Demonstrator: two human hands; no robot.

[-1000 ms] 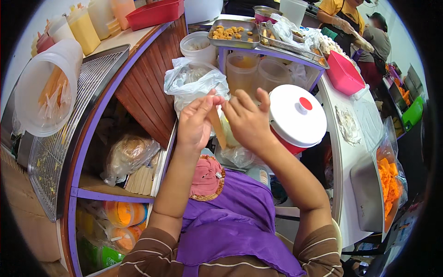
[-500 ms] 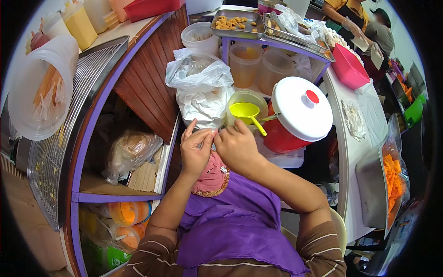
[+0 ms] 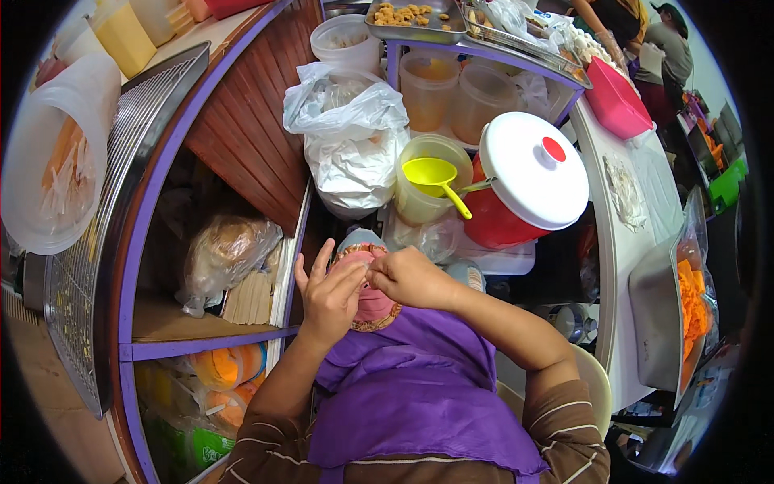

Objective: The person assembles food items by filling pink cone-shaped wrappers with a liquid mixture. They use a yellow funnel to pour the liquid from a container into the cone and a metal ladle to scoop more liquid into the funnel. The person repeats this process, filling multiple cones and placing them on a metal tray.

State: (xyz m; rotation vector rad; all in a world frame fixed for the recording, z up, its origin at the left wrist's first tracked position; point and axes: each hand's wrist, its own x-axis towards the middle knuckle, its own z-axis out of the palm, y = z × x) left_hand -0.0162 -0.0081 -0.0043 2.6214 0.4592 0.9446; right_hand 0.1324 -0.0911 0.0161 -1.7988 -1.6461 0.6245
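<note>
Both hands met over the lap: left hand (image 3: 330, 294) half-open, right hand (image 3: 411, 278) pinching something too small to tell. It might slip onto the purple apron (image 3: 411, 387).

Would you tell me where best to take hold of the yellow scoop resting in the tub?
Probably by the yellow scoop's handle, coming from its right: it sticks out over the rim of the clear tub, toward the red container, while the bowl sits inside.

At twelve o'clock a purple-edged shelf (image 3: 484, 60) carries a metal tray of fried pieces (image 3: 415, 20). At three o'clock a white counter (image 3: 613, 242) holds a pink plastic tray (image 3: 617, 101).
</note>
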